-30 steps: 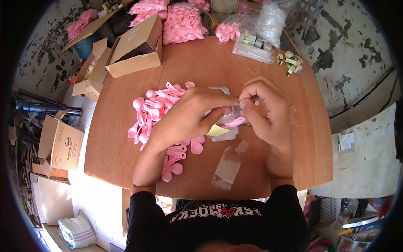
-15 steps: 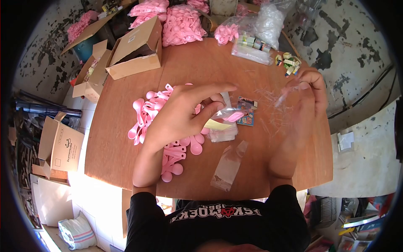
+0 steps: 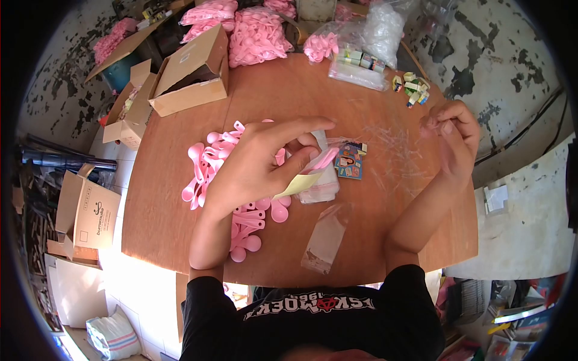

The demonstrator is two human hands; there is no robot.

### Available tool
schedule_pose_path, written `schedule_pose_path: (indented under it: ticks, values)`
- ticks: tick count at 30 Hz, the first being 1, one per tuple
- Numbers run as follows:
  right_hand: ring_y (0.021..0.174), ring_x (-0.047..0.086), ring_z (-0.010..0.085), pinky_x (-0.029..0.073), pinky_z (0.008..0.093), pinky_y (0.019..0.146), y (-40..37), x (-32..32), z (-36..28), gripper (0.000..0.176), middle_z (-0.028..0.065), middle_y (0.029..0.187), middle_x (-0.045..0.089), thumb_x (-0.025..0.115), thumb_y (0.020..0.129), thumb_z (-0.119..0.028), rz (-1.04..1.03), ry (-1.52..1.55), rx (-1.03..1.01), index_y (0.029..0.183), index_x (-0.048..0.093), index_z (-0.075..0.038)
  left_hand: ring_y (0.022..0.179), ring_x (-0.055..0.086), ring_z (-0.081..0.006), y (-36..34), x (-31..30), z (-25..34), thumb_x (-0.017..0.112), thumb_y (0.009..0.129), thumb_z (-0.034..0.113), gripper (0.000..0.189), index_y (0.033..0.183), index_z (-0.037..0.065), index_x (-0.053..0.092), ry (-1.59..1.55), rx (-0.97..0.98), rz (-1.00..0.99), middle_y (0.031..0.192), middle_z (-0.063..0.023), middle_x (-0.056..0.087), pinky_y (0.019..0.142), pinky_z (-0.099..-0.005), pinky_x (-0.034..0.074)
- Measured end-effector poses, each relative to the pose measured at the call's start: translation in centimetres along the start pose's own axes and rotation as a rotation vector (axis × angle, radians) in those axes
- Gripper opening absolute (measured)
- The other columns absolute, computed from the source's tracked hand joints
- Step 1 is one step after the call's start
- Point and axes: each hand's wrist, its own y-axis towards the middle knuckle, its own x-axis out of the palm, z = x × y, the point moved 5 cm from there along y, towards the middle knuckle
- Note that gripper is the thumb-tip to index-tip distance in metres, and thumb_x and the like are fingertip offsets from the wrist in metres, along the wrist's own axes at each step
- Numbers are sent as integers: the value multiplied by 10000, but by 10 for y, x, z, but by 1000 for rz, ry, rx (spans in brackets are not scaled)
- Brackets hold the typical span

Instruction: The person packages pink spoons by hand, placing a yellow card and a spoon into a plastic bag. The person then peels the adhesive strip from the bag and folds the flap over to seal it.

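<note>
My left hand (image 3: pixel 256 159) is closed around a small clear plastic bag with a pink measuring spoon (image 3: pixel 328 157) and a yellow card (image 3: pixel 298 184) showing at it. Beneath and left of that hand lies a pile of pink measuring spoons (image 3: pixel 211 159). My right hand (image 3: pixel 456 135) is raised at the right, its fingers pinched together; a faint clear bit shows by the fingertips, too blurred to name. Thin clear plastic strips (image 3: pixel 391 150) lie scattered between the hands. A blue printed booklet (image 3: pixel 349 162) and a stack of clear bags (image 3: pixel 319 191) are just beyond my left fingers.
A single flat clear bag (image 3: pixel 325 237) lies near the front edge. Open cardboard boxes (image 3: pixel 189 72) stand at the back left. Bulk bags of pink spoons (image 3: pixel 259 36) line the back. Small folded yellow-green pieces (image 3: pixel 414 89) and packs of clear bags (image 3: pixel 358 77) lie at the back right.
My right hand has shifted slightly right, and the clear strip near its fingers is less visible. In my left hand, the bag with the spoon and yellow card has tilted more upright.
</note>
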Motion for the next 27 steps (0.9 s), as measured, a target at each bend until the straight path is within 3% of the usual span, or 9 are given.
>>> schedule_pose_path:
  ticks: [3,5,6,9,13,15,21,25,27]
  values:
    - [747,632,156,500,288,666,6,-15,34,157,74,850,646,647,881,-80,28,-157,182,1001,630,21,779,725,-186,0,4,-2,648,802,-95,399,1188,4,644,-39,-26,-26,893,-130,720,686,-276,571]
    - [753,636,150,505,286,693,8,-23,57,234,69,874,672,660,890,-111,9,-821,428,1085,638,14,801,727,-203,0,5,-3,648,799,-96,393,1179,1,648,-46,25,-8,905,-138,722,691,-282,573]
    - [773,639,147,517,297,735,10,-15,54,279,73,897,687,650,902,-120,-46,-959,406,1152,629,3,801,727,-203,1,5,-3,648,799,-96,393,1179,1,648,-44,26,-7,905,-138,722,691,-282,573]
    - [846,646,159,523,312,784,5,-7,64,286,86,926,691,640,901,-91,-196,-795,414,1170,627,6,814,727,-212,1,4,0,646,799,-99,386,1171,1,652,-17,47,0,926,-148,722,701,-288,575]
    - [920,646,165,517,306,825,6,12,41,285,92,965,685,634,902,-70,-200,-653,416,1178,630,0,822,726,-213,0,6,0,647,787,-102,404,1178,1,651,-14,21,-33,929,-147,722,723,-290,568]
    - [955,638,165,509,301,850,7,22,23,284,101,996,670,630,897,-48,-270,-555,281,1174,629,12,826,725,-210,0,8,0,645,781,-104,414,1180,1,650,-8,29,-33,926,-145,723,728,-288,564]
    - [964,626,171,501,304,880,-2,23,6,299,108,1018,652,613,885,-5,-349,-179,220,1178,603,49,779,703,-190,2,15,2,637,780,-91,419,1191,-7,642,-50,48,-88,839,-106,706,732,-290,541]
    - [957,624,167,502,305,868,2,28,12,313,97,1024,651,621,902,-46,-325,-338,248,1205,596,28,773,693,-184,1,19,2,644,796,-75,412,1202,-7,636,-31,50,-96,824,-96,698,743,-299,534]
    - [953,625,170,506,312,848,2,31,18,322,91,1017,655,619,920,-84,-337,-635,279,1225,587,13,779,694,-182,1,20,2,645,800,-73,408,1203,-6,636,-32,37,-99,835,-98,701,746,-300,532]
